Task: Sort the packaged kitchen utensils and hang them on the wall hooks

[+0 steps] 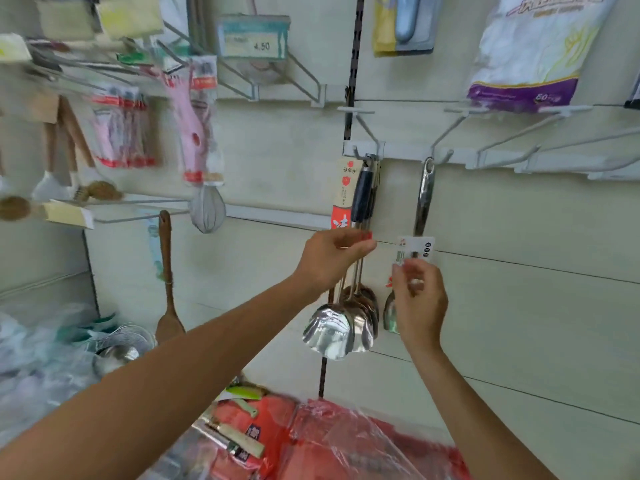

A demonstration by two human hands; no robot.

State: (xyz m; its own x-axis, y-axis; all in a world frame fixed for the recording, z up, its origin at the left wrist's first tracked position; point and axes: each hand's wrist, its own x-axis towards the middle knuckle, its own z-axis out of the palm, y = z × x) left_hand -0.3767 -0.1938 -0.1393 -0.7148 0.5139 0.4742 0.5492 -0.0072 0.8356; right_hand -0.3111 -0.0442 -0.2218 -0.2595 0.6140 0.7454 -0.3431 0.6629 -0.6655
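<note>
Several steel spatulas with dark handles and a red-and-white card sleeve hang together from one wall hook. My left hand grips their shafts about halfway down. On the hook to the right hangs a single steel ladle. My right hand pinches the ladle's shaft just below its white label card and hides most of its bowl.
Empty wire hooks run along the rail to the right. A wooden spatula, a whisk and pink packaged utensils hang at left. Red packaged goods and plastic bags lie below my arms.
</note>
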